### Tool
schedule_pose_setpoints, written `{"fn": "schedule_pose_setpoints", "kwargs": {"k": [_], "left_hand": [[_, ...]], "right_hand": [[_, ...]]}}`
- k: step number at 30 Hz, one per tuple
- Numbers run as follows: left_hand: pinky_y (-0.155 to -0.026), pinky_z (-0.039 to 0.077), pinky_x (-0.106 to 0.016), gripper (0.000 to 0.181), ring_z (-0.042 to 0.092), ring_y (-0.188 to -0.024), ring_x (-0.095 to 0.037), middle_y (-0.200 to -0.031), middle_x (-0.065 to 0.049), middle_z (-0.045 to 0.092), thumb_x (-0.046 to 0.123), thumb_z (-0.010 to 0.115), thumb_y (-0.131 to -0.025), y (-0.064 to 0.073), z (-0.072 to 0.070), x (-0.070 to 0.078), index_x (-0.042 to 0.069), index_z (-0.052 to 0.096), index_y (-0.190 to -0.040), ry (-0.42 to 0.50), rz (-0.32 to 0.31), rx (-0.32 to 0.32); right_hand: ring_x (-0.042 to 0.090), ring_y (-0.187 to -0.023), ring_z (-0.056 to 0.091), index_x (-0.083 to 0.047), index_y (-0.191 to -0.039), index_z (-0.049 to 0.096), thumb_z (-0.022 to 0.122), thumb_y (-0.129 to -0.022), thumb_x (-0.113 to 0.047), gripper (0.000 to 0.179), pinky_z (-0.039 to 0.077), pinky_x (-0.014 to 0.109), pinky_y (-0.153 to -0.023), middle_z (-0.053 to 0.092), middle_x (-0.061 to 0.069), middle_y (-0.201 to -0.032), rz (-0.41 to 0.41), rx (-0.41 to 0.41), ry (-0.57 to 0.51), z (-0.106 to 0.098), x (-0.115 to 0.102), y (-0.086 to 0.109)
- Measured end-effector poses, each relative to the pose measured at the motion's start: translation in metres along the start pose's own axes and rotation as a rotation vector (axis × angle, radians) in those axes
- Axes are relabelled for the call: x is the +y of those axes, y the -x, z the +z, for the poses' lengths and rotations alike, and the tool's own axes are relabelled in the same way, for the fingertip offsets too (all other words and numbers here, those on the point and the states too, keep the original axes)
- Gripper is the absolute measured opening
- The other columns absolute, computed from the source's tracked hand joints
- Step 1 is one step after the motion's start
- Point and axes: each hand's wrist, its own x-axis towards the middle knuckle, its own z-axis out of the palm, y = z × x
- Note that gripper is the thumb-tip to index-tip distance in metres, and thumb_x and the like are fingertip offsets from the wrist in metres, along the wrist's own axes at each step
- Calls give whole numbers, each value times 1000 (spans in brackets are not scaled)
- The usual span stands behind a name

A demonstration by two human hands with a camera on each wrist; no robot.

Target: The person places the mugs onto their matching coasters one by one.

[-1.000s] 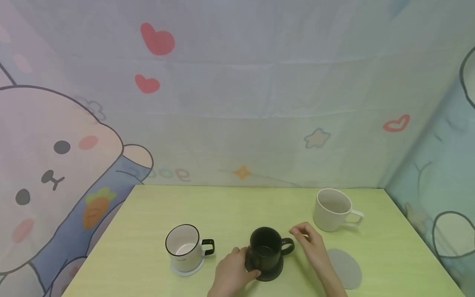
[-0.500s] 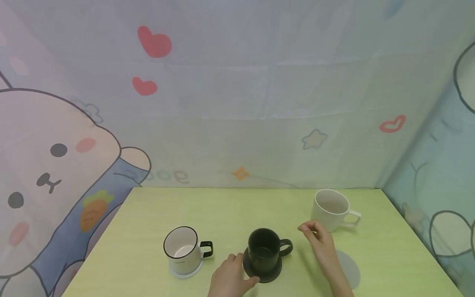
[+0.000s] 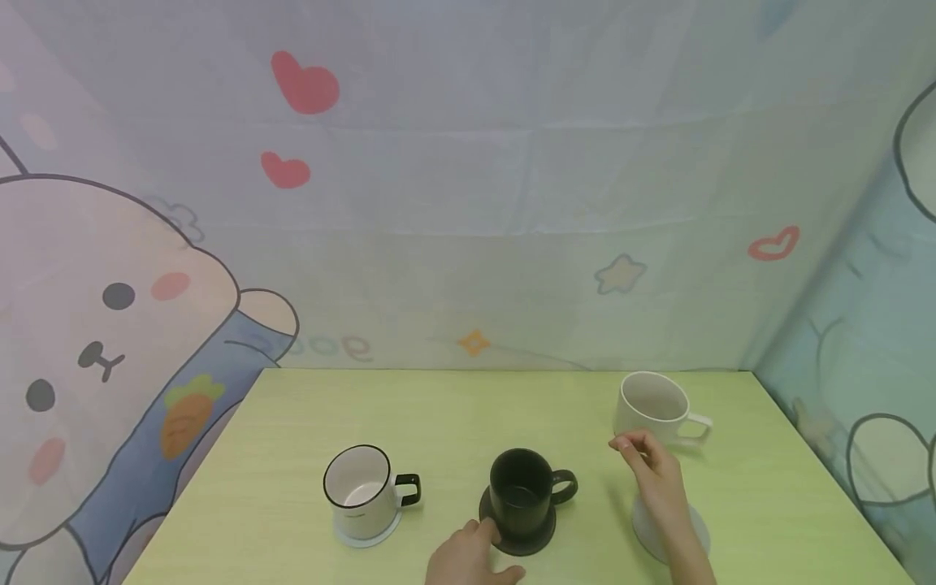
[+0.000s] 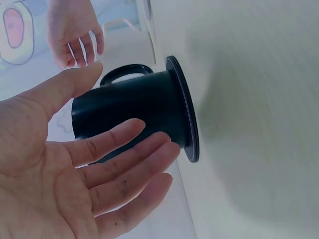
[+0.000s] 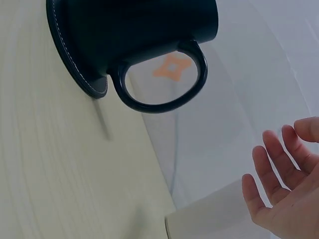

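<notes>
Left fingers (image 4: 112,140) just beside black mug (image 3: 521,502), upright on black coaster (image 3: 539,539).

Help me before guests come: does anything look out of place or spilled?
Odd: the plain white mug at back stands off the grey coaster, which holds no mug; the black mug sits on a black coaster, the black-handled mug on a pale coaster. No spill or damage shows.

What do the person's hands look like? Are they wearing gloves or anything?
The left hand and right hand are both bare, with no gloves or rings showing. Tiny dark dots show on the left fingers. The right forearm has no sleeve in view.
</notes>
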Motion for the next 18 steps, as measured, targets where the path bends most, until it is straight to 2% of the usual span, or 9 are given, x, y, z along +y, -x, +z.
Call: {"fn": "schedule_pose_setpoints", "kwargs": {"k": [7, 13, 18], "left_hand": [[-59, 47, -33, 39, 59, -69, -20, -80, -4, 59, 40, 76, -75, 0, 8, 8, 8, 62, -93, -37, 26, -52], [-59, 48, -29, 40, 63, -71, -19, -83, -5, 63, 45, 73, -77, -1, 15, 18, 11, 64, -97, -146, 91, -28], [-58, 47, -28, 44, 62, -71, -16, -85, -3, 65, 49, 72, -77, -4, 22, 31, 14, 66, -103, -199, 148, -14]], "right_hand": [[-13, -90, 56, 5, -105, 59, 50, -100, -18, 25, 41, 7, -84, 62, -26, -92, 48, 15, -54, -7, 0, 0], [-11, -92, 57, 5, -108, 57, 49, -100, -21, 28, 40, 9, -86, 62, -25, -92, 95, -1, -94, -9, -2, 0], [-11, -94, 55, 4, -110, 57, 48, -101, -25, 32, 37, 9, -87, 61, -26, -94, 118, 0, -73, -14, 0, 0]]}}
